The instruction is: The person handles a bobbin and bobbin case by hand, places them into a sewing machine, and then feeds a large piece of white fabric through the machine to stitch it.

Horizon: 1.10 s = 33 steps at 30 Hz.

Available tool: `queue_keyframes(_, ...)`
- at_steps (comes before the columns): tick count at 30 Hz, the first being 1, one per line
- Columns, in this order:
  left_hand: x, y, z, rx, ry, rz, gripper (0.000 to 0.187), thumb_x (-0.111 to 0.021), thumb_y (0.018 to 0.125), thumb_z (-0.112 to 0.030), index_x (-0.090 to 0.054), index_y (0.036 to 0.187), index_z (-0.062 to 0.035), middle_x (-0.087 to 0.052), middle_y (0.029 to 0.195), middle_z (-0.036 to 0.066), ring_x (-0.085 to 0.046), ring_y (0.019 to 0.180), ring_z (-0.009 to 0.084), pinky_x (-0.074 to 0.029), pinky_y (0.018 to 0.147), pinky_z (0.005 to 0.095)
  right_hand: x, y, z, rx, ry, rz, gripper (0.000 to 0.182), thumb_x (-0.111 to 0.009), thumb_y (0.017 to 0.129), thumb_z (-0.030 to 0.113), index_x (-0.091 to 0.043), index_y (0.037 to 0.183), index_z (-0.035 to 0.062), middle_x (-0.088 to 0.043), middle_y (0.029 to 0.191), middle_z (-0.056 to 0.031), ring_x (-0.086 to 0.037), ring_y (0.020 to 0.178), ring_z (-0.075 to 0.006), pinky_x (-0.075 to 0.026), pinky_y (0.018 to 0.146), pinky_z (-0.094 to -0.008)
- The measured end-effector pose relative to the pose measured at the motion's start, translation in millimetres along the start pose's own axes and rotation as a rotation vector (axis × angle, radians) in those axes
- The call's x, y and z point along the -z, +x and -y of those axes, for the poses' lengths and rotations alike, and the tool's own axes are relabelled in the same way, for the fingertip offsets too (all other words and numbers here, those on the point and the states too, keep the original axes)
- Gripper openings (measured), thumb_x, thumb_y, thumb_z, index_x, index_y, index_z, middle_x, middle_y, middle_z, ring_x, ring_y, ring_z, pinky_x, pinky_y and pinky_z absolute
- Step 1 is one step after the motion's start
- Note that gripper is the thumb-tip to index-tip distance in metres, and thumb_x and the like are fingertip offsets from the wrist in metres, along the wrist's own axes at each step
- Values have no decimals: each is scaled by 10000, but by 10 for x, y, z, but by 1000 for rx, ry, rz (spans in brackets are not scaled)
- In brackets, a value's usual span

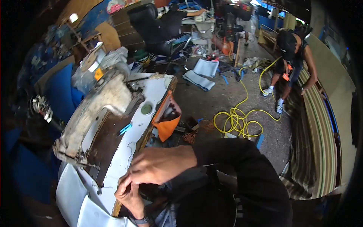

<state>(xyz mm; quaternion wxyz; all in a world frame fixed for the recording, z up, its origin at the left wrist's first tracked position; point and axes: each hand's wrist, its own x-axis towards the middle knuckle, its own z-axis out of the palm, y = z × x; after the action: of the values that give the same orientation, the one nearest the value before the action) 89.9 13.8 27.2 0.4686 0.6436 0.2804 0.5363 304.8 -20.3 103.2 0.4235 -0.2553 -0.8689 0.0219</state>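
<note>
My right hand [160,165] reaches in from the right in a black sleeve, its fingers bent and pinched together. Just below it is my left hand [130,193], a dark watch [139,219] on the wrist, its fingertips pressed close to the right ones. Anything between the fingers is too small or hidden to make out. Both hands are over the edge of a white sewing table [123,162]. A worn, pale sewing machine [94,102] stands on it, beside blue thread snips [125,129] and a green round object [146,109]. Light grey sheet material [72,193] drapes over the near end.
An orange pouch [166,128] hangs on the table's right side. A yellow hose [236,123] lies coiled on the floor, near folded grey pieces [200,73]. At right, a person [295,53] bends beside striped fabric [319,140]. Another person [172,22] sits behind a black chair [145,30].
</note>
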Motion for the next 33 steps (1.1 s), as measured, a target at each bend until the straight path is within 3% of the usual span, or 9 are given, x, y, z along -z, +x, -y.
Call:
queue_keyframes(4, -81, 2, -152, -24, -100, -42, 165, -805, 859, 13, -733, 1003, 50, -739, 1042, 151, -684, 973, 219, -542, 932, 348, -73, -196, -300, -106, -44, 25, 218, -676, 914, 126, -537, 770, 39, -586, 713, -106, -634, 684, -294, -497, 598, -420)
queue_keyframes(7, 37, 29, -65, -5, 13, 6, 239, -795, 870, 13, -738, 1102, 28, -726, 1103, 131, -678, 992, 203, -554, 931, 337, -112, -89, -31, 191, -37, -191, 194, -657, 930, 119, -550, 789, 39, -562, 668, -97, -620, 628, -272, -505, 592, -406)
queue_keyframes(11, 31, -9, -61, -15, 7, 73, 228, -798, 870, 8, -743, 1091, 22, -726, 1083, 113, -677, 970, 192, -563, 901, 335, -10, -185, -288, 19, -128, -97, 243, -657, 949, 125, -523, 770, 28, -557, 662, -86, -606, 618, -253, -499, 583, -396)
queue_keyframes(22, -53, 24, -158, 49, -186, -6, 223, -810, 850, 29, -752, 1066, 19, -728, 1032, 122, -687, 927, 184, -577, 879, 323, -53, -313, -177, -71, 70, -3, 212, -674, 951, 124, -557, 810, 19, -614, 710, -115, -642, 646, -290, -496, 586, -431)
queue_keyframes(24, -43, 49, -125, 29, -83, 6, 213, -813, 858, 7, -750, 1062, 22, -725, 1039, 120, -686, 929, 184, -577, 879, 321, -110, -265, -53, 90, 87, -168, 198, -681, 948, 135, -568, 827, 26, -621, 725, -98, -651, 645, -295, -510, 583, -439)
queue_keyframes(27, 23, 28, -44, 9, -56, 160, 201, -803, 876, -22, -751, 1065, 22, -723, 1071, 118, -679, 969, 185, -575, 883, 318, -11, -291, -210, -85, 60, -114, 193, -675, 953, 141, -573, 828, 35, -623, 736, -103, -650, 661, -293, -506, 600, -437)
queue_keyframes(30, -71, 34, -199, 8, -98, 39, 205, -806, 869, -16, -751, 1064, 21, -725, 1060, 116, -679, 968, 187, -573, 889, 318, -142, -408, -241, -162, 105, 33, 190, -657, 974, 137, -581, 834, 33, -607, 720, -101, -630, 632, -305, -489, 581, -447)
queue_keyframes(32, -38, 57, -168, 36, -73, 27, 212, -799, 876, -13, -746, 1078, 20, -725, 1061, 121, -680, 956, 192, -582, 869, 319, -202, -280, -70, 97, 93, -219, 182, -658, 979, 140, -593, 840, 42, -608, 701, -106, -625, 626, -290, -487, 578, -444)
queue_keyframes(33, -9, 59, -113, 45, -88, 78, 210, -794, 881, -10, -745, 1083, 18, -725, 1069, 122, -680, 957, 191, -582, 860, 320, -147, -288, -104, 11, 86, -159, 174, -657, 977, 141, -598, 846, 42, -612, 711, -109, -631, 641, -292, -490, 587, -441)
